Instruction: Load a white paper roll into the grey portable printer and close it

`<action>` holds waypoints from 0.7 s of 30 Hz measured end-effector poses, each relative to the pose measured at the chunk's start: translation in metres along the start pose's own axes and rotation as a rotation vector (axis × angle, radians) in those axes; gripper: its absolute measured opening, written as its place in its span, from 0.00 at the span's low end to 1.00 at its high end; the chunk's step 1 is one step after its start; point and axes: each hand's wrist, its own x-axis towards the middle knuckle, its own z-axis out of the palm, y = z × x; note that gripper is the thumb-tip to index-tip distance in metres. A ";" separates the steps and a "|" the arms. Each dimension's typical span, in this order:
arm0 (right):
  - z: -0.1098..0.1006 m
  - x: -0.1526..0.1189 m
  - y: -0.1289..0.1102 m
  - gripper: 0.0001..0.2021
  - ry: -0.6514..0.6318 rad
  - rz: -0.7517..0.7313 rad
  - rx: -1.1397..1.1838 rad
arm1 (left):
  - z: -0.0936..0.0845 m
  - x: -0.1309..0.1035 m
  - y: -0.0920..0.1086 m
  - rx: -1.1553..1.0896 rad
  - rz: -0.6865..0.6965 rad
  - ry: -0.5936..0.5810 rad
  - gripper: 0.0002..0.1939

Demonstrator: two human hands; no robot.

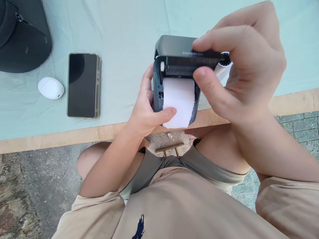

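A small dark printer (pixel 157 96) is held over the table's front edge, its lid (pixel 174 46) raised. White paper (pixel 180 99) comes out of its open compartment and hangs toward me, with a ragged right edge. My left hand (pixel 147 111) wraps round the printer's left side, its thumb pressing on the paper. My right hand (pixel 239 66) pinches the right part of the lid between thumb and forefinger. Behind that hand, partly hidden, is a white cylindrical object (pixel 223 68) with a dark round end.
On the pale green cloth (pixel 124 39) a phone (pixel 82 85) lies to the left, beside a white oval object (pixel 51 88). A black zippered bag (pixel 23 39) fills the upper left corner. The wooden table edge (pixel 99 132) runs just above my knees.
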 end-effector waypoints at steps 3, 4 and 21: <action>0.001 -0.004 0.004 0.12 -0.072 -0.067 0.043 | -0.002 0.000 -0.003 -0.015 0.004 0.015 0.49; 0.001 -0.006 0.006 0.11 -0.083 -0.103 0.042 | -0.002 0.000 -0.004 -0.009 0.001 0.014 0.50; -0.004 -0.018 -0.008 0.18 -0.216 -0.185 0.076 | 0.012 -0.002 0.004 -0.192 0.008 -0.035 0.18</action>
